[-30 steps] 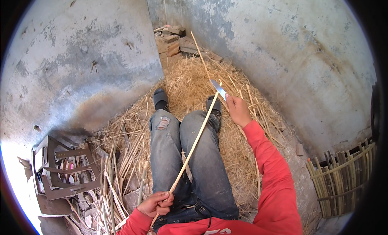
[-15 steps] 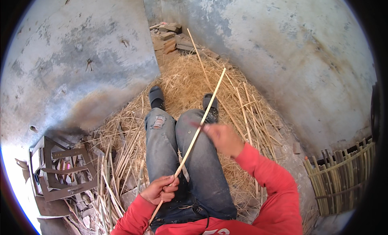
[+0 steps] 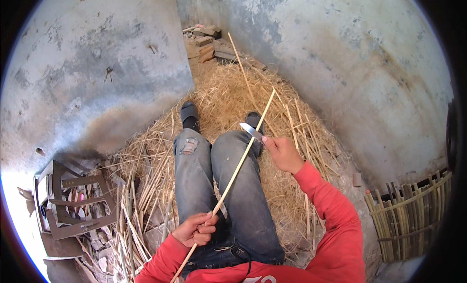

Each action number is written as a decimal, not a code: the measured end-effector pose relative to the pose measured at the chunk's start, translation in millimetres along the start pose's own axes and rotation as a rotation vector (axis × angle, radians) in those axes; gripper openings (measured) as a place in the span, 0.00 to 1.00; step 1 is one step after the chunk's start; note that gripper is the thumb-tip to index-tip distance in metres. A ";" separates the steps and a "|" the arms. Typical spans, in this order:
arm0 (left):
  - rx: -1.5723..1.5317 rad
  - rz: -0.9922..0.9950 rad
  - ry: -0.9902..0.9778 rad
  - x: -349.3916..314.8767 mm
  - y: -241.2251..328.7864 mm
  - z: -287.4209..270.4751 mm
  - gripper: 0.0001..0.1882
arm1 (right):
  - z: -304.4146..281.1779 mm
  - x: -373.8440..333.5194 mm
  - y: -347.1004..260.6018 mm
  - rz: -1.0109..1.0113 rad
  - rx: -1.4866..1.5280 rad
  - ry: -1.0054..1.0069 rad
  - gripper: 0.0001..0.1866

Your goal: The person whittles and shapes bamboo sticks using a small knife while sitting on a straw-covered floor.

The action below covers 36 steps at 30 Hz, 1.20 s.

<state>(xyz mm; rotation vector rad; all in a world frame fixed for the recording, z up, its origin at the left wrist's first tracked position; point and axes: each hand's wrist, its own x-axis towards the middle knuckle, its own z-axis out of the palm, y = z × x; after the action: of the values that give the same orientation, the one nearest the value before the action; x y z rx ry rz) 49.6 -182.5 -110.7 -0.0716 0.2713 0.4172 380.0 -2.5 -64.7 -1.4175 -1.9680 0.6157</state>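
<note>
A long pale bamboo strip [image 3: 237, 170] slants over my right thigh, its far tip beyond my knee. My left hand [image 3: 198, 229] is closed round its lower part near my lap, and the near end runs down past my left forearm. My right hand [image 3: 285, 155] grips a knife [image 3: 251, 131] by its handle, which the fingers mostly hide. The blade lies across the strip near the right knee, its tip pointing to the left. Whether the edge bites into the strip I cannot tell.
Shavings [image 3: 214, 86] cover the floor around my feet. Bamboo strips lie on the left [image 3: 131, 219] and right [image 3: 311, 146]. A broken brown frame [image 3: 85, 229] stands at the left, a slatted bamboo panel [image 3: 408, 217] at the right. Bricks [image 3: 206, 39] sit at the far corner between walls.
My right hand has moved away from me and slightly right along the bamboo strip, with the knife. The blade, blurred before, now shows clearly. My left hand keeps its hold.
</note>
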 end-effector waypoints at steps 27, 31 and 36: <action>1.045 0.206 0.705 -137.1 -49.8 16.8 0.13 | -2.4 18.4 43.1 0.097 0.072 0.301 0.31; 1.239 0.368 0.971 -142.6 -52.8 -8.8 0.17 | -0.9 19.8 59.0 0.145 0.141 0.305 0.29; 0.887 0.329 0.883 -108.6 -48.8 7.8 0.20 | 36.3 -36.8 -15.2 -0.036 0.145 0.111 0.27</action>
<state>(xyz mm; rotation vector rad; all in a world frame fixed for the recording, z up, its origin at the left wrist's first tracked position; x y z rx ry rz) -24.0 -268.5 -72.7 0.6848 1.3278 0.5415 352.1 -42.6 -87.5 -1.2976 -1.8200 0.6363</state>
